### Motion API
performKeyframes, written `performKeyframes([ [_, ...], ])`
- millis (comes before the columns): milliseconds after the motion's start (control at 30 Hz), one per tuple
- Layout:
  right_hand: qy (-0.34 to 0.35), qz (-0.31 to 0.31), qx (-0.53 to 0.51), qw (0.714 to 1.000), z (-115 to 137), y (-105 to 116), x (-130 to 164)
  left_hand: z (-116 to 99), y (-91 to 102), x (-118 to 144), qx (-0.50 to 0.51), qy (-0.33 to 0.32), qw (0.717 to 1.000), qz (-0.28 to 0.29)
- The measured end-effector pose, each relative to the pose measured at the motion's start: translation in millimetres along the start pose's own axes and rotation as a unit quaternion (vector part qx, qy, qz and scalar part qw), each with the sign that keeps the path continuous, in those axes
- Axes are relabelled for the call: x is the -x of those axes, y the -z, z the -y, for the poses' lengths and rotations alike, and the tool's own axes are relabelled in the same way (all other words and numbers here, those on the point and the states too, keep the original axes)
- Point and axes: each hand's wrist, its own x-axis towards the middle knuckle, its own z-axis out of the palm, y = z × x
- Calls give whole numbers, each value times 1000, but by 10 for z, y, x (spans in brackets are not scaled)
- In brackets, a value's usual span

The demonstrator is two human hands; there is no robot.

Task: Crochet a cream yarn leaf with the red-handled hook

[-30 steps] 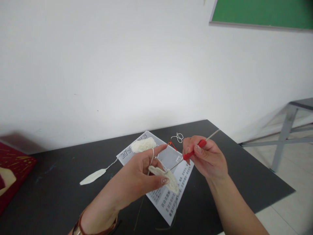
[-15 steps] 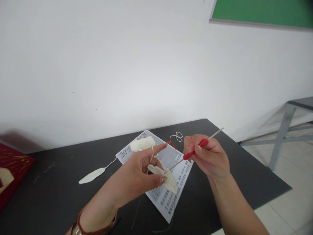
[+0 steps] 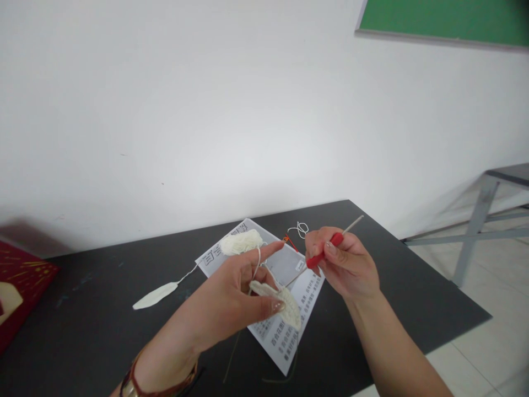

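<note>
Partly covered, a white crocheted piece (image 3: 291,313) is pinched by the left hand (image 3: 231,298); the right hand (image 3: 351,267) clasps a red-handled crochet hook (image 3: 316,260), its tip indistinct.

Red, gold-marked object (image 3: 30,288) far left, green board (image 3: 446,21) on white wall (image 3: 206,110), grey-legged table (image 3: 475,234) at right.

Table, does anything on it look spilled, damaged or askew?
Nothing plainly spilled or damaged. The sheet lies askew to the table edges, and a loose yarn curl lies beyond it, near the right hand.
</note>
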Motion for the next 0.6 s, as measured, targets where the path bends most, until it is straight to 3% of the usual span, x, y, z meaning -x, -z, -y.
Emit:
performKeyframes([
  [400, 106, 76, 114, 985, 83, 86, 57, -16, -19, -4, -60, -3, 998, -15],
  [600, 196, 99, 266, 939, 231, -18, 176, 29, -14, -28, -140, -15, 988, -56],
])
